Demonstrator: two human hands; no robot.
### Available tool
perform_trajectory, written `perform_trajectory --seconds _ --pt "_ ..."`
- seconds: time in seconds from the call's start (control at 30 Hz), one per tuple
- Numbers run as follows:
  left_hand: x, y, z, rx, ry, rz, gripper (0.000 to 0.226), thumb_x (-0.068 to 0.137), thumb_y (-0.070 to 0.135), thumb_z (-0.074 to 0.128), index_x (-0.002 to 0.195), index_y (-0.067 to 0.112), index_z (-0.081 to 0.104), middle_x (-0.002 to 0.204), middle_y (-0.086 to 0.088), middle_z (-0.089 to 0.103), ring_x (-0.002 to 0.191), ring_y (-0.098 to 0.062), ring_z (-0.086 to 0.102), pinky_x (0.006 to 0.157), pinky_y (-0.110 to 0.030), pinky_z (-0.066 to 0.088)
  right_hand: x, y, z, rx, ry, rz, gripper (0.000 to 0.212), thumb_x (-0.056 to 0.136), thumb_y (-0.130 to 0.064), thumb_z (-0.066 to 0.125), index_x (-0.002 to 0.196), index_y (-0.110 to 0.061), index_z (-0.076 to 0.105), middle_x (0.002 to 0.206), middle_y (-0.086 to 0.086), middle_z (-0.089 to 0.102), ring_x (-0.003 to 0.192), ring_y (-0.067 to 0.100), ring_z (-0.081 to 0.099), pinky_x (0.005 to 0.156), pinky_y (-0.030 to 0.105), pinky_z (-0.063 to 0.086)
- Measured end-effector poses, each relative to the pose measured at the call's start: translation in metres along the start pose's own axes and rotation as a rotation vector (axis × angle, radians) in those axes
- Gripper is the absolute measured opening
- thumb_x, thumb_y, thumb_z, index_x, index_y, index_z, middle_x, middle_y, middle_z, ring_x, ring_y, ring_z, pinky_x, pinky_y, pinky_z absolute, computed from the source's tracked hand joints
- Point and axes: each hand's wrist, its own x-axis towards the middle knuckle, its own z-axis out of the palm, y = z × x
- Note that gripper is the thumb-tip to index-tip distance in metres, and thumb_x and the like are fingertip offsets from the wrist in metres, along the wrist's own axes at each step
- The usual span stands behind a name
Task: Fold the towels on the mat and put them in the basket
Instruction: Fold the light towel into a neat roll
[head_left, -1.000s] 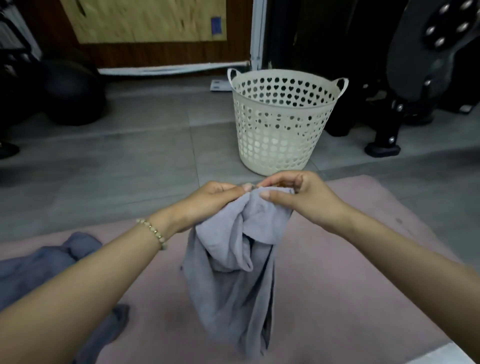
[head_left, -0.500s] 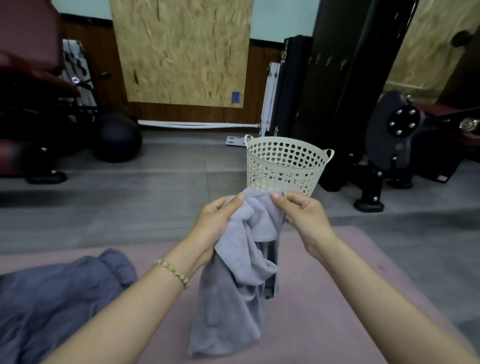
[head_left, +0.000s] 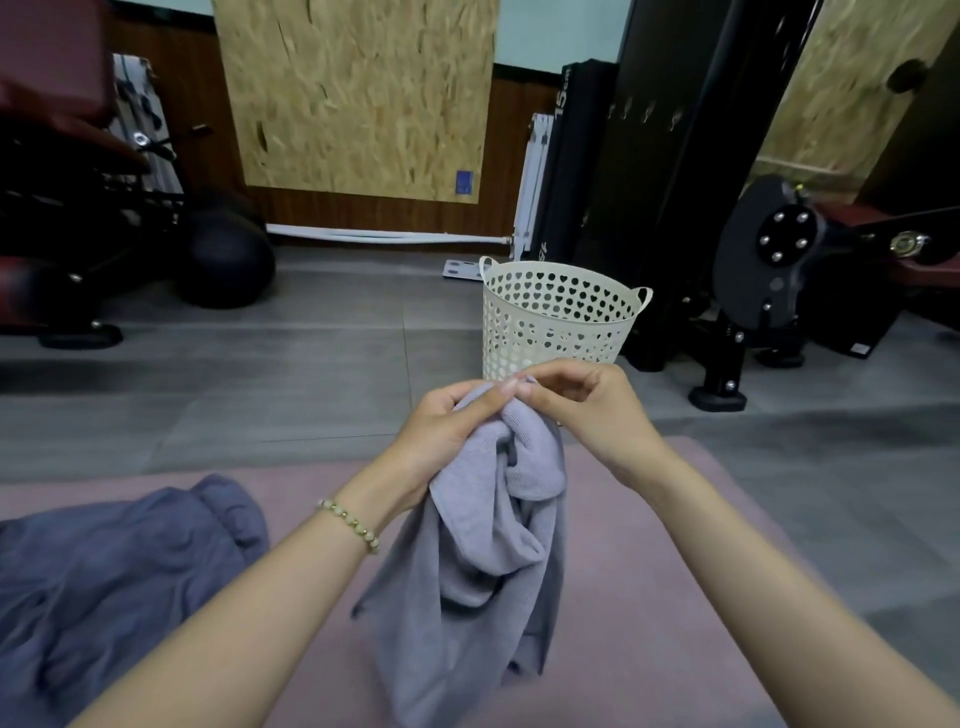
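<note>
Floor basket (head_left: 558, 322) prob. empty; left hand (head_left: 447, 431) & right hand (head_left: 592, 410) hold lilac towel (head_left: 483, 571).

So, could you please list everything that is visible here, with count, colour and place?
lilac-grey towel: one, held up over the mat, unfolded
blue-grey towel: one, crumpled on the mat, left
mat: one, pink, on the floor, near
laundry basket: one, cream, heart-shaped holes, on the floor beyond the mat
floor: grey tiles
exercise ball: one, black, far left
chipboard panel: one, tan, on the back wall
gym machine: one, black, right of the basket
bracelet: one, pale beads, left wrist
left hand: grips the lilac-grey towel
right hand: pinches its top edge
</note>
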Motion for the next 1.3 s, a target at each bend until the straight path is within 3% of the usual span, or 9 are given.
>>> perform_trajectory --seconds 0.1,0.23,0.43,0.63,0.73,0.9,1.03,1.13,1.3 --pt "-0.001 0.001 0.0 0.047 -0.01 0.01 0.024 0.076 0.032 0.066 0.093 0.016 0.071 0.084 0.0 0.073 0.077 -0.008 0.067 0.067 -0.016 0.052 0.001 0.003 -0.004 0.061 0.005 0.067 0.02 0.08 -0.006 0.071 0.098 -0.007 0.065 0.077 0.003 0.063 0.073 0.013 0.059 0.067 0.016 0.052" --pt "0.003 -0.006 -0.002 0.171 0.026 0.014 0.018 0.084 0.028 0.065 0.097 0.016 0.071 0.091 0.001 0.074 0.084 -0.006 0.067 0.07 -0.014 0.052 0.0 0.012 -0.008 -0.03 0.001 0.066 0.007 0.08 -0.007 0.072 0.076 -0.01 0.067 0.073 0.001 0.065 0.065 0.006 0.06 0.063 0.013 0.049" --pt "0.025 -0.024 -0.058 0.429 0.497 0.076 0.041 0.081 0.041 0.068 0.11 0.014 0.059 0.109 0.0 0.062 0.097 -0.01 0.058 0.079 -0.015 0.045 0.002 0.055 -0.049 -0.152 0.377 0.056 0.016 0.081 -0.012 0.072 0.071 -0.015 0.061 0.071 -0.001 0.061 0.062 -0.003 0.053 0.064 0.011 0.044" --pt "0.019 -0.041 -0.118 0.748 0.469 -0.06 0.055 0.069 0.042 0.08 0.111 0.018 0.053 0.107 0.003 0.056 0.098 -0.015 0.054 0.083 -0.023 0.041 -0.014 0.093 -0.083 -0.136 0.481 0.217 0.019 0.086 -0.014 0.068 0.07 -0.013 0.058 0.049 -0.014 0.062 0.047 -0.005 0.053 0.05 0.01 0.046" --pt "0.014 -0.041 -0.141 0.858 0.413 0.049 0.045 0.065 0.046 0.078 0.093 0.018 0.057 0.09 0.003 0.06 0.085 -0.013 0.054 0.076 -0.018 0.04 -0.02 0.098 -0.103 -0.068 0.578 0.24 0.017 0.087 -0.016 0.067 0.072 -0.014 0.058 0.05 -0.015 0.063 0.049 -0.005 0.055 0.052 0.012 0.05" --pt "0.013 -0.038 -0.143 0.854 0.349 0.232 0.029 0.079 0.032 0.07 0.081 0.01 0.051 0.075 0.004 0.051 0.065 0.001 0.043 0.065 -0.008 0.037 -0.025 0.095 -0.109 -0.039 0.388 0.251 0.011 0.083 -0.007 0.069 0.077 -0.012 0.061 0.053 -0.01 0.063 0.053 -0.001 0.057 0.057 0.014 0.052" --pt "0.018 -0.037 -0.147 0.747 0.523 0.337 0.016 0.09 0.014 0.06 0.083 0.007 0.048 0.073 0.004 0.047 0.059 0.008 0.044 0.061 -0.007 0.037 -0.026 0.094 -0.104 -0.197 0.166 0.3 0.006 0.079 -0.001 0.071 0.083 -0.005 0.068 0.057 -0.008 0.067 0.054 0.0 0.06 0.056 0.013 0.052" --pt "0.012 -0.039 -0.167 0.723 0.628 0.36 0.028 0.091 0.01 0.059 0.074 0.023 0.041 0.072 0.005 0.043 0.057 0.012 0.043 0.06 -0.006 0.035 -0.031 0.103 -0.116 -0.261 0.273 0.275 0.006 0.079 0.0 0.072 0.081 -0.003 0.067 0.053 -0.009 0.066 0.05 -0.001 0.059 0.056 0.013 0.053" --pt "0.004 -0.034 -0.179 0.749 0.549 0.29 0.027 0.091 0.009 0.059 0.082 0.028 0.042 0.064 0.0 0.039 0.046 0.003 0.037 0.049 -0.013 0.031 -0.028 0.101 -0.126 -0.365 0.353 0.212 0.008 0.081 -0.005 0.071 0.085 0.0 0.066 0.062 0.005 0.061 0.046 -0.001 0.055 0.053 0.01 0.049"
